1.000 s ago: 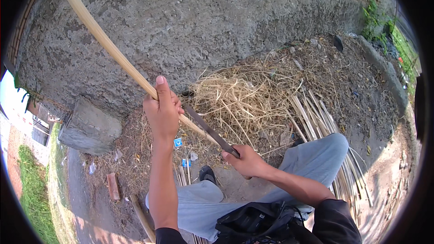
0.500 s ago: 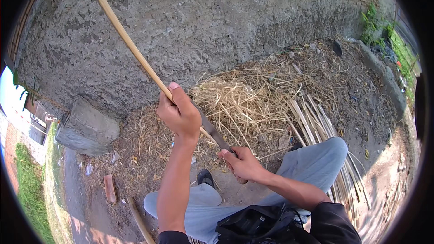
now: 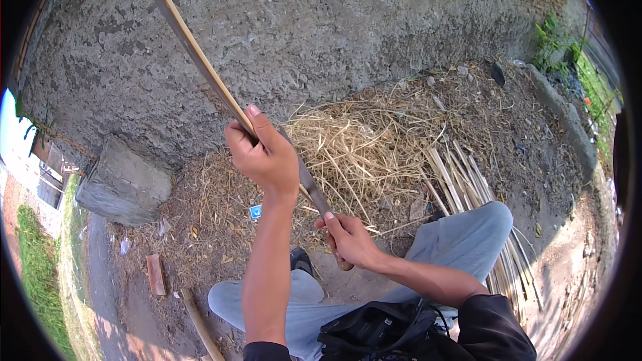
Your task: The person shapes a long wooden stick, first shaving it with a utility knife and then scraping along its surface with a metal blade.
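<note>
A black bag (image 3: 374,331) lies in the person's lap, cut off by the lower edge; the small pale mark on it is too tiny to read. Grey-blue trousers (image 3: 461,237) spread to both sides, the knees bent apart, and the left forearm partly covers a dark shoe (image 3: 301,259).

The right hand (image 3: 352,244) reaches in from the lower right, its fingers closed round a knife's handle, thumb laid forward toward the dark blade (image 3: 313,186). The blade slants up and left until the left hand hides its tip; whether its edge touches the strip cannot be told. The left hand (image 3: 264,157) stands higher, forearm nearly upright, fingers curled round a long pale strip (image 3: 190,40) with the thumb pointing up. That strip rises to the upper left and is cut off by the top edge; most of its lower part is hidden behind the hand and wrist.

On the ground lie a blue packet (image 3: 255,212), its light print illegible, a reddish brick piece (image 3: 155,275) and a pole (image 3: 199,324) cut off below. Beyond the knife is a heap of pale shavings (image 3: 344,154), with a bundle of strips (image 3: 461,180) to its right, partly covered by the knee. Behind rises a rough grey wall (image 3: 287,40).
</note>
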A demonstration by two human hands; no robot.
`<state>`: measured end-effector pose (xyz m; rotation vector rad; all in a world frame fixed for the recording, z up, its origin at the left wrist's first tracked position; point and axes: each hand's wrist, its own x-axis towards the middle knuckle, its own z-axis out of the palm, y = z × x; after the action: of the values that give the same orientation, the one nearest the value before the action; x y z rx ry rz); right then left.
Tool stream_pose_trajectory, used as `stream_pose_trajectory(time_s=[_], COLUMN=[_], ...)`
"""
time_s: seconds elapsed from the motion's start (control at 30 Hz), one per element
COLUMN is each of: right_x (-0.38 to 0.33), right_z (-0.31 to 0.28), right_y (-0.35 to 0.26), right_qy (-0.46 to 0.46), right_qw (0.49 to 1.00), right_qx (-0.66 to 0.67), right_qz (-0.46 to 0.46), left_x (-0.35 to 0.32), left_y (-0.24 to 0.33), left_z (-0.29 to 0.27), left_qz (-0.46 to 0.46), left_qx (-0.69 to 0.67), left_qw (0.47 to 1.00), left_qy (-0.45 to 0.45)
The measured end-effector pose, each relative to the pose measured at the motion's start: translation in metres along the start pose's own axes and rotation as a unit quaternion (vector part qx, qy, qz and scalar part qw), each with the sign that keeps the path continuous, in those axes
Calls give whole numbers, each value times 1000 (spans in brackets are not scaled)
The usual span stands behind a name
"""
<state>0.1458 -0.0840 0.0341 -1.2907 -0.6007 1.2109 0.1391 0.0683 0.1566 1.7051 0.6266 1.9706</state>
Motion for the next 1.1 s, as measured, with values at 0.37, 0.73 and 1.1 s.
stream_pose_trajectory(time_s=[0.37, 0.73, 1.1], right_x=[-2, -4, -6], right_z=[-4, 0, 4], right_y=[8, 2, 11], right_qy=[3, -9, 104], right_qw=[1000, 999, 977], right_qx=[5, -38, -44], right_qz=[17, -8, -180], left_x=[5, 6, 5], left_y=[-3, -4, 5], left_z=[-1, 0, -8], left_qz=[-21, -28, -19], left_qx=[-26, -27, 4], left_qw=[999, 999, 999], left_qy=[15, 28, 48])
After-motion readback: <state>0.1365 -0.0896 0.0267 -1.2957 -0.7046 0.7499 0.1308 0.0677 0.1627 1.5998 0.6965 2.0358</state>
